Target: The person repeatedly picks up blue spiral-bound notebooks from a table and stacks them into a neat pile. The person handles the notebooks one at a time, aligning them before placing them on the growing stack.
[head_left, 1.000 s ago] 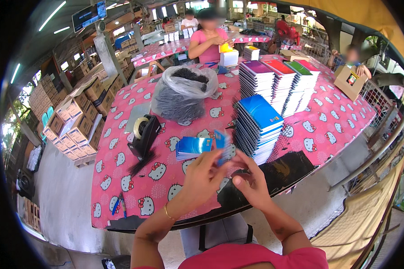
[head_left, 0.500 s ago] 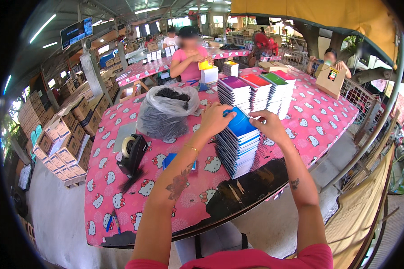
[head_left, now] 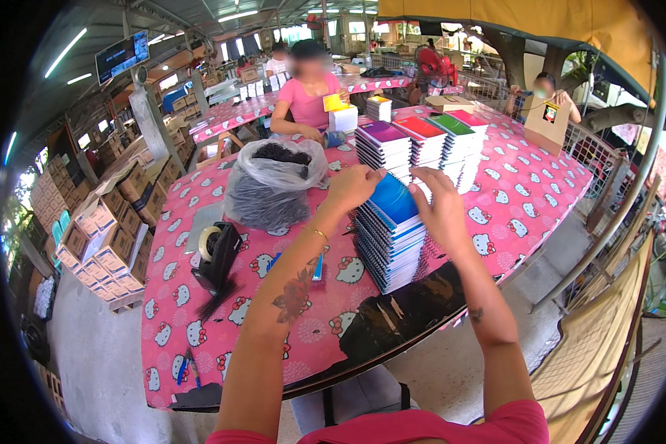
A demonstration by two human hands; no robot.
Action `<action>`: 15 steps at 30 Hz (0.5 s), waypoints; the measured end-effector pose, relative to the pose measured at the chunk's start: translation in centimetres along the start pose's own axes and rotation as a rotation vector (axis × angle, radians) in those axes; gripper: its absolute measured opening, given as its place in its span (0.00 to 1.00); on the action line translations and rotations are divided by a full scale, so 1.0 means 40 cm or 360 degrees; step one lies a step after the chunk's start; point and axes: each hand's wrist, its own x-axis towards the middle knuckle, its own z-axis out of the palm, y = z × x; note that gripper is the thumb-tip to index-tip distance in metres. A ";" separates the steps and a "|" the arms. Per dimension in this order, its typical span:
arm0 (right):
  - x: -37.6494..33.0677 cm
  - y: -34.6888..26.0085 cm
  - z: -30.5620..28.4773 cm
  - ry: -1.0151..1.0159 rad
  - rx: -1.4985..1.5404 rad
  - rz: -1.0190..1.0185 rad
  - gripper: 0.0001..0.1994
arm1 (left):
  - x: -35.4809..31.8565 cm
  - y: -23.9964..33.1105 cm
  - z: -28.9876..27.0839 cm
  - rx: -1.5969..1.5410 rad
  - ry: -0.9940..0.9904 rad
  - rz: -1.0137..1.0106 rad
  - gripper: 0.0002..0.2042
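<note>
A tall stack of blue spiral notebooks [head_left: 391, 248] stands near the table's front edge, wire bindings on its left side. On top lies a notebook with a blue cover [head_left: 394, 200]. My left hand [head_left: 354, 186] is closed at its far left corner, the fingertips pinched near the binding. At its right edge my right hand [head_left: 440, 201] touches with thumb and fingers apart. Just behind are stacks of purple [head_left: 383, 133], red [head_left: 420, 129] and green notebooks [head_left: 451, 126].
A clear plastic bag of black wire coils [head_left: 277, 181] sits left of my left hand. Closer by are a black tape dispenser [head_left: 218, 255] and pens [head_left: 189, 366]. Across the table a person in pink [head_left: 307, 100] handles yellow covers. Cardboard boxes [head_left: 111, 240] are piled at left.
My right hand has shifted down along the top notebook's right edge, and my left hand has drawn slightly left. The person across has lowered one hand to the table.
</note>
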 end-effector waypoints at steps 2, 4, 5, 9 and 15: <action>-0.025 -0.061 0.032 0.0029 0.0011 -0.0116 0.08 | 0.027 -0.013 0.001 0.0049 -0.0145 -0.0097 0.25; -0.047 -0.077 0.072 0.0001 -0.0055 -0.0231 0.07 | 0.046 -0.027 0.006 -0.0011 -0.0259 -0.0114 0.28; -0.059 -0.066 0.090 -0.0040 -0.0120 -0.0234 0.07 | 0.044 -0.020 0.017 0.0010 -0.0207 -0.0069 0.28; -0.073 -0.051 0.119 -0.0064 -0.0165 -0.0233 0.08 | 0.016 0.001 0.012 0.0075 -0.0163 -0.0014 0.25; -0.066 -0.056 0.058 -0.0293 -0.0068 -0.0178 0.12 | -0.168 -0.058 -0.078 -0.0226 0.0592 0.0375 0.14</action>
